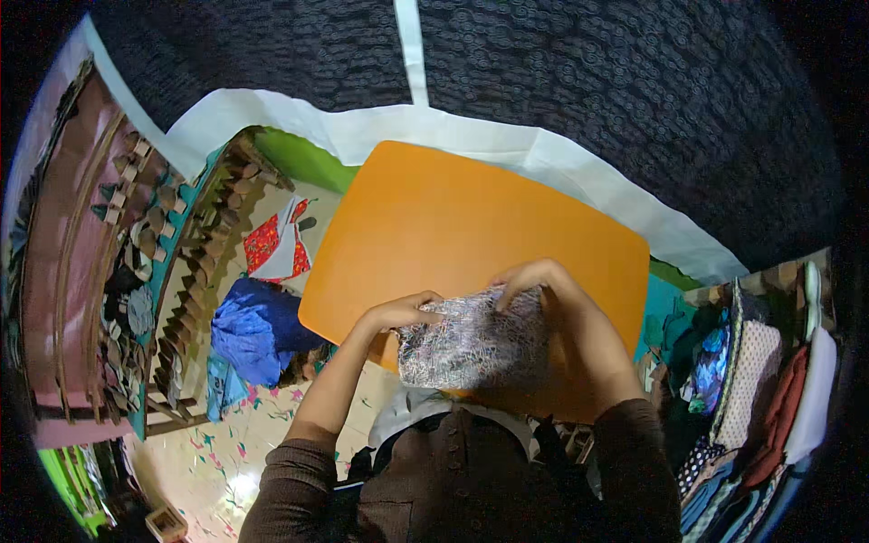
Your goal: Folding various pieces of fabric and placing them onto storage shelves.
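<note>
A folded cloth (pixel 471 348) with a fine grey, white and purplish pattern is held near the front edge of an orange table (pixel 462 217), close to my body. My left hand (pixel 403 313) grips its upper left corner, the thumb and fingertips on the fabric. At its upper right, my right hand (pixel 529 279) is bent over the top edge, with fingers pressed into the cloth. The lower edge of the cloth reaches down toward my lap. Whether its underside rests on the table I cannot tell.
Blue cloth (pixel 253 330) and a red and white cloth (pixel 279 242) lie left of the table. Beyond them stands a wooden slatted rack (pixel 190 299). Clothes (pixel 751 380) hang at the right. A dark patterned curtain (pixel 588 81) with a white border is behind the table.
</note>
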{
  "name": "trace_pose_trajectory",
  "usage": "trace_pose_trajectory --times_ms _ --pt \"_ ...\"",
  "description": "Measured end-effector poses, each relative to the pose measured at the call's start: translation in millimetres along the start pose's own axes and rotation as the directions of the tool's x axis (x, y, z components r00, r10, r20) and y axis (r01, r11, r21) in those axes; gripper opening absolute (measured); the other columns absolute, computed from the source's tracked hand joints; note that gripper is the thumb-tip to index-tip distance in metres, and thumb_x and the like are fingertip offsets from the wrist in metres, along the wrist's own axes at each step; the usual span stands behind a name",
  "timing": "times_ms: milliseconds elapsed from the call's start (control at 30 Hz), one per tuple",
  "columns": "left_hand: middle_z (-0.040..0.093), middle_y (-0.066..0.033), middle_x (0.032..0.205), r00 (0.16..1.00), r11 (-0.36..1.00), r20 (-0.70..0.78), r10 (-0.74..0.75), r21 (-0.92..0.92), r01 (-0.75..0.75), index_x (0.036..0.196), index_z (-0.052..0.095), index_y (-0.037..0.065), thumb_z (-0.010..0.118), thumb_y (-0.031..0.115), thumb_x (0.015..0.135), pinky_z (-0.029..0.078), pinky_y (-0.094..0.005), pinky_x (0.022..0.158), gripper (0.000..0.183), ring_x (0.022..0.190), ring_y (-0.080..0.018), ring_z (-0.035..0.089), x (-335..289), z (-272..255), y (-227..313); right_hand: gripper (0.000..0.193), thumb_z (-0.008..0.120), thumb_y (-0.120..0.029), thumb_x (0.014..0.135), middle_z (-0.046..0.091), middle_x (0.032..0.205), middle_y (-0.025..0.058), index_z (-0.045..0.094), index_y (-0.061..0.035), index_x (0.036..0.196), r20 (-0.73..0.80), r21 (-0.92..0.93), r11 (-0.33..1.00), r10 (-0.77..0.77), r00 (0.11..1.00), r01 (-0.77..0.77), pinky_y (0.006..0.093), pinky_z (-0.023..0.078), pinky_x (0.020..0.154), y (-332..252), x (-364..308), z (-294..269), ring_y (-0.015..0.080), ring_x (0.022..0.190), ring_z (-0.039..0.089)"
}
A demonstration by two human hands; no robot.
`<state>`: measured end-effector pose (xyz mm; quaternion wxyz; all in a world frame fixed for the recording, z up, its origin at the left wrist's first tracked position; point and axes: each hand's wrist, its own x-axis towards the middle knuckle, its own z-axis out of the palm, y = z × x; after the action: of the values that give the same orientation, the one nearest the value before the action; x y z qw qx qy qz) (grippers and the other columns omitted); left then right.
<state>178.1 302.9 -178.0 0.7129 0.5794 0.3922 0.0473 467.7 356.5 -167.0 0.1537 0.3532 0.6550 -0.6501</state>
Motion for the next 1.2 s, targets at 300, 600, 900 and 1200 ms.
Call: trace_pose_trajectory --times_ms 300,600,900,1200 --pt "0.043 -0.0190 0.121 0.855 0.603 -0.330 0.399 0.797 0.026 0.125 0.043 0.008 0.057 0.038 0.079 0.035 -0.0421 0.094 0.056 0.109 -0.0367 0.043 19.4 15.9 28.3 0.054 0.066 -0.029 0.073 0.050 0.108 0.0185 0.047 0.0009 0.113 -0.921 -0.386 0.891 -0.357 0.157 -0.240 0.0393 0.038 0.087 30.2 -4.8 63.2 0.0307 0.103 0.047" --pt "0.048 -0.0227 0.116 0.924 0.602 0.005 0.383 0.757 -0.254 0.118 0.042 -0.002 0.055 0.037 0.081 0.042 -0.0406 0.085 0.055 0.105 -0.0363 0.049 97.9 58.6 31.9 0.049 0.058 -0.020 0.078 0.045 0.111 0.0310 0.042 0.0065 0.115 -0.985 0.108 0.994 0.106 0.134 0.009 0.0484 0.035 0.090 47.5 5.1 136.3 0.0436 0.105 0.044" --pt "0.043 -0.0323 0.117 0.739 0.751 -0.473 0.480 0.657 -0.067 0.122 0.032 -0.010 0.052 0.029 0.084 0.039 -0.0435 0.086 0.058 0.106 -0.0429 0.046 99.8 66.3 38.8 0.055 0.061 -0.022 0.081 0.046 0.119 0.0240 0.037 -0.0014 0.126 -0.921 0.057 0.995 0.019 -0.389 -0.086 0.0394 0.035 0.093 43.4 -55.7 143.5 0.0343 0.111 0.045" --pt "0.050 -0.0251 0.115 0.992 0.950 -0.109 -0.057 0.301 0.087 0.120 0.040 -0.007 0.059 0.022 0.081 0.041 -0.0375 0.088 0.052 0.106 -0.0308 0.050 61.8 85.4 37.5 0.057 0.059 -0.028 0.083 0.047 0.120 0.0114 0.034 -0.0006 0.126 -0.748 0.572 0.200 0.526 0.405 0.796 0.0357 0.041 0.088 14.0 -27.0 224.8 0.0212 0.107 0.049"
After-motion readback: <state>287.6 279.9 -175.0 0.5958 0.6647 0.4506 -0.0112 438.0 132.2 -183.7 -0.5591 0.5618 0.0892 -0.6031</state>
